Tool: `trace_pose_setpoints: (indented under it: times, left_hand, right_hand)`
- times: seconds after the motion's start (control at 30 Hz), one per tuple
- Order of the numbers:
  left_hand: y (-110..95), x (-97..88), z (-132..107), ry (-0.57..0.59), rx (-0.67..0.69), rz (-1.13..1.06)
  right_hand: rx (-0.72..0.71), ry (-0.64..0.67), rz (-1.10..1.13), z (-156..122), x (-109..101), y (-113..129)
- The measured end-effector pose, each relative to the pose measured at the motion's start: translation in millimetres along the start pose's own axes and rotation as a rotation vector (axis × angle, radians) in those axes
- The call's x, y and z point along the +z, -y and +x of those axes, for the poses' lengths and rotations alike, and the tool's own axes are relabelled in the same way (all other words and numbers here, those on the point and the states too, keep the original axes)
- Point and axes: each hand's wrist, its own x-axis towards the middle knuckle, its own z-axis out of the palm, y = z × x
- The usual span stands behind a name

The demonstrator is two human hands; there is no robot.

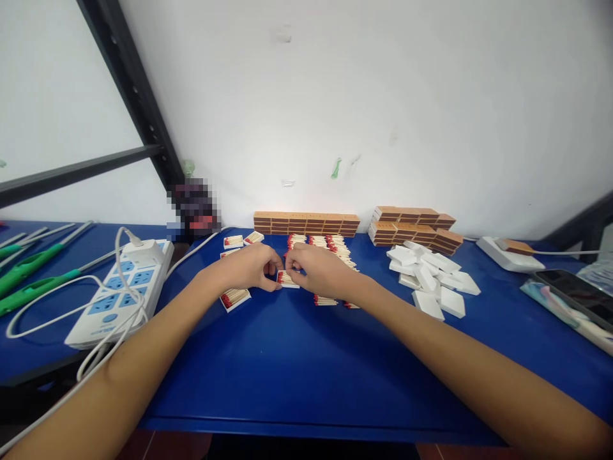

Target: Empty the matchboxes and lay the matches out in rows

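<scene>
Blue table (268,377), rows of loose matches (339,246) mid-table, filled trays (236,298) left of them, white boxes (451,301) heaped at right, matchboxes (306,223) stacked along the back

No wording, number or brand can be read with certainty. Small print is carried by the white power strip (119,292), below its round blue button (110,318), but is too small to be deciphered. Faint marks are borne by the row of orange-brown boxes (306,223); these likewise cannot be made out.
</scene>
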Motion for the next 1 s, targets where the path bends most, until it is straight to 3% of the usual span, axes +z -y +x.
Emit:
trace_pose_setpoints:
  times: [0.17,0.4,0.63,0.8,1.0]
  left_hand:
    - [0.1,-1.6,-1.7,0.004,0.032,-0.033]
    - [-3.1,-1.0,-0.4,0.006,0.054,-0.051]
    - [1.7,0.3,1.9,-0.078,0.066,0.0]
    - [5.4,2.1,4.6,-0.123,0.076,0.042]
    - [4.0,4.9,3.7,-0.145,-0.027,0.089]
  right_hand:
    - [-0.091,0.02,-0.026,-8.4,-7.9,-0.3]
    - [-0.011,0.131,-0.218,-8.4,-4.7,11.4]
    - [0.015,0.104,-0.149,-2.9,-4.3,-0.8]
    - [-0.008,0.01,-0.087,0.5,1.2,-15.2]
    - [0.055,-0.052,-0.175,2.9,3.4,-22.8]
